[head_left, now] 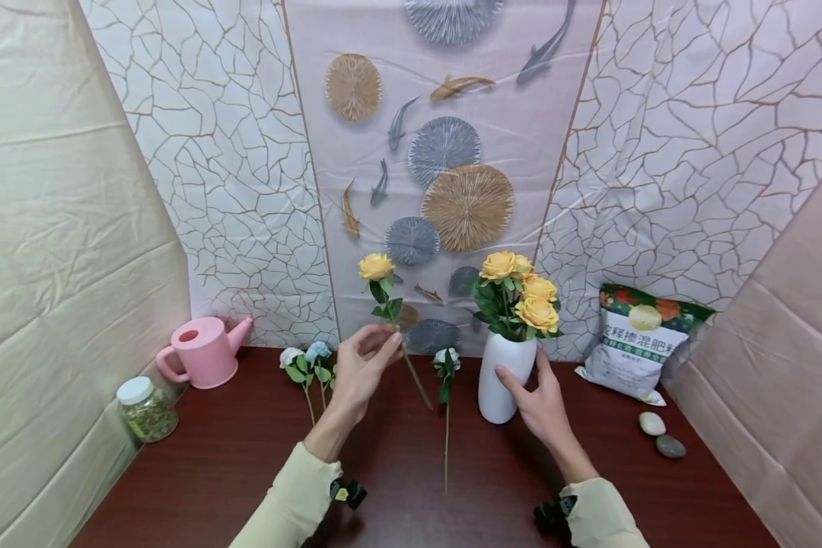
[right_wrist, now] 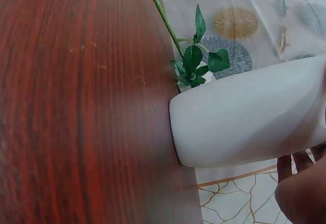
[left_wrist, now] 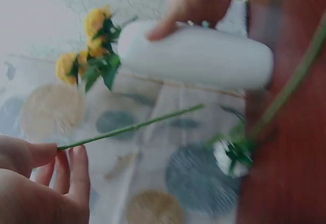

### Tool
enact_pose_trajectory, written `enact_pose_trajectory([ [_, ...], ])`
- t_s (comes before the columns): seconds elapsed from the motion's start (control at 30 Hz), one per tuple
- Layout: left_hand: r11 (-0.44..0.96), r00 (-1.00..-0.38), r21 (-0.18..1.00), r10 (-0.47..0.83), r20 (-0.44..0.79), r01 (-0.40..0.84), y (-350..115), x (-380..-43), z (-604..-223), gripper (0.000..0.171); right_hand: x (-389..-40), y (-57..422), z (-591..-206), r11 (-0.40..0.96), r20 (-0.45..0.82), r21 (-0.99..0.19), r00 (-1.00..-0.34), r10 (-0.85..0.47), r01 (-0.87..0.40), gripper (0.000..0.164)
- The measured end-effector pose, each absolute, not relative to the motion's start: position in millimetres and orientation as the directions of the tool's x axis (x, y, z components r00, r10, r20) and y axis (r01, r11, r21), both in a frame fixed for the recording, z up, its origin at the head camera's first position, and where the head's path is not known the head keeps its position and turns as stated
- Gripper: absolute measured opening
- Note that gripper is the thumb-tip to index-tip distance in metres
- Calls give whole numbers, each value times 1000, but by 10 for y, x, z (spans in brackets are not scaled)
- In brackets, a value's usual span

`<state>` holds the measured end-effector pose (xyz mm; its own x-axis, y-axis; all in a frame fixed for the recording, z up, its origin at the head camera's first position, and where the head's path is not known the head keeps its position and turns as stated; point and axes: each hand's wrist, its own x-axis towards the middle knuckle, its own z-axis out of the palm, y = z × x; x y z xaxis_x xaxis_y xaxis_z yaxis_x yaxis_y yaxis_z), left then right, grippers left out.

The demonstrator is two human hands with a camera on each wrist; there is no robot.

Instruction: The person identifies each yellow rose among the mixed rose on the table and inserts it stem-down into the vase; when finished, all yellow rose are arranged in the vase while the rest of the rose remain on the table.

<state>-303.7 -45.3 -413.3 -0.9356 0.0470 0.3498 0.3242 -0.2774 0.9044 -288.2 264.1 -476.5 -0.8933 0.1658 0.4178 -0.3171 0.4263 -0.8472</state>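
Note:
My left hand (head_left: 363,369) pinches the green stem of a single yellow rose (head_left: 376,267) between thumb and fingers, its bloom up and its stem slanting down to the right. In the left wrist view the stem (left_wrist: 137,126) points toward the vase, its tip apart from it. My right hand (head_left: 544,399) grips the white vase (head_left: 498,373) from its right side, thumb across the front. Several yellow roses (head_left: 537,297) with green leaves stand in the vase. Between the hands, a white rose (head_left: 447,361) on a long stem lies on the table.
On the dark red table (head_left: 397,502), a pale blue rose (head_left: 317,351) and a white one (head_left: 290,357) lie behind my left hand. A pink watering can (head_left: 208,354) and a lidded jar (head_left: 147,411) stand left. Right are a fertilizer bag (head_left: 633,342) and two stones (head_left: 670,447).

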Motion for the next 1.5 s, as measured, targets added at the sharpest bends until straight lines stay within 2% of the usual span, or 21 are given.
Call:
enact_pose_trajectory([
  [0.23, -366, -872, 816, 22, 489, 448, -103, -3012, -3745, 33, -2868, 2634, -4760, 412, 414, -854, -895, 168, -318, 80],
  [0.43, -475, -840, 733, -25, 542, 487, 128, -3005, -3506, 30, -2879, 2641, -4774, 409, 423, -851, -891, 162, -330, 80],
  [0.7, -511, -825, 693, -59, 562, 509, 343, -3014, -3367, 24, -2879, 2630, -4767, 420, 424, -848, -889, 172, -323, 77],
  [0.97, -444, -825, 732, -30, 564, 517, 509, -3038, -3391, 25, -2870, 2629, -4771, 419, 417, -851, -892, 175, -316, 77],
  [1.17, -328, -809, 760, -21, 588, 561, 604, -3035, -3437, 26, -2873, 2626, -4766, 419, 419, -850, -892, 171, -319, 77],
  [1.5, -149, -828, 819, -4, 560, 554, 793, -3045, -3554, 20, -2885, 2620, -4762, 421, 419, -850, -891, 174, -318, 77],
])
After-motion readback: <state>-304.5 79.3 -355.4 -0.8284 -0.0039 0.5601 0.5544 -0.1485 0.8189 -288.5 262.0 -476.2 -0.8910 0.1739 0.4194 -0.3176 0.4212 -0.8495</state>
